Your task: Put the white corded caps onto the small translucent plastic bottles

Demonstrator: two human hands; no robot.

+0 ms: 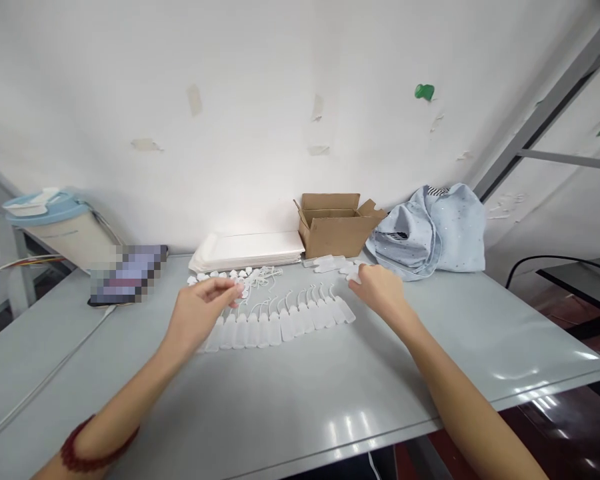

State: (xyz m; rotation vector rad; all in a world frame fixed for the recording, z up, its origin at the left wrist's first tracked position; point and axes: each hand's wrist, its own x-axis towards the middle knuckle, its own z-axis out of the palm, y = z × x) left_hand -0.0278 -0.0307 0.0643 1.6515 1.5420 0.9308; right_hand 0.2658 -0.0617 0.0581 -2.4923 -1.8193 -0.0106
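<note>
Row of corded translucent pouches [287, 325] lies on tabletop [280, 407]; loose pouches [329, 264] appear cordless. Left hand [195, 312]: fingers narrow, near white cords [267, 275]. Right hand [380, 291]: fingers narrow, at loose pouches. Grips unclear.

Left hand [197, 313]: raised, fingertips pinched.
Right hand [377, 287]: lowered, fingers curled.
Arms: both reaching forward, apart.

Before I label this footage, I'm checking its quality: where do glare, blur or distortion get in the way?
In the head view, glare streaks the grey table near its front edge; in the same view, pixelation hides the phone, the translucent pieces look washed out, and wide-angle distortion seems to stretch the outer edges.
</note>
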